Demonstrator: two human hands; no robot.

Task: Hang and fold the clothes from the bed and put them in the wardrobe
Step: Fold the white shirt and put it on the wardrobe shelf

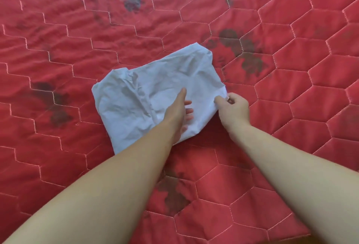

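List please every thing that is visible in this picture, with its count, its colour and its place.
garment: one, pale blue-white, creased and partly folded, lying on the bed near the middle of the view.
quilted bedcover: one, red with light hexagon stitching and dark flower prints, filling the whole view under the garment.
left hand: one, bare, fingers straight, resting flat on the garment's right part.
right hand: one, bare, fingers curled, pinching the garment's right edge.

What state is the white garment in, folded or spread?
Folded: the white garment lies as a compact, creased bundle on the quilt; right hand pinches one corner.
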